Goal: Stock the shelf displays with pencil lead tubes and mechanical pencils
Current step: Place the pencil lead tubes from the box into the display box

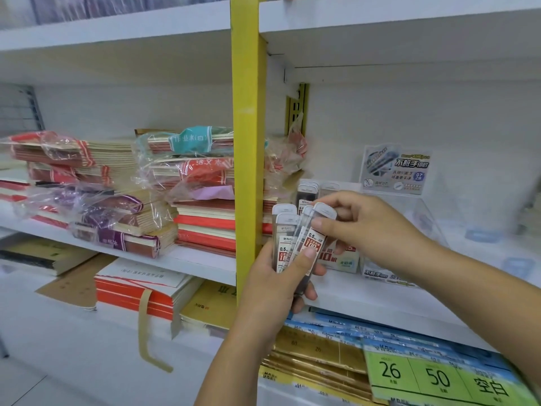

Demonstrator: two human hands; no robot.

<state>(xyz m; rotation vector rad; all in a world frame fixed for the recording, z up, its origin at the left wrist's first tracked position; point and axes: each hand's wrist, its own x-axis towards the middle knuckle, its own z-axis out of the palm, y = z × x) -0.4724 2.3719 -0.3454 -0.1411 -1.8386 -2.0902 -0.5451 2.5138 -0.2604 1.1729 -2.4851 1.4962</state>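
Observation:
My left hand (278, 276) grips a bunch of several pencil lead tubes (285, 238), clear with white caps and red-and-white 0.5 labels, in front of the yellow shelf post. My right hand (363, 227) reaches in from the right and pinches the top of one tube (317, 230) in that bunch between thumb and fingers. Behind the hands, more lead tubes (307, 191) stand upright in a clear display box (421, 212) on the middle shelf. No mechanical pencils are visible.
A yellow post (248, 142) divides the shelving. Stacks of wrapped notebooks (187, 183) fill the middle shelf to the left. A printed display card (395, 171) stands at the back of the box. Paper pads with a green 26/50 label (439, 376) lie on the lower shelf.

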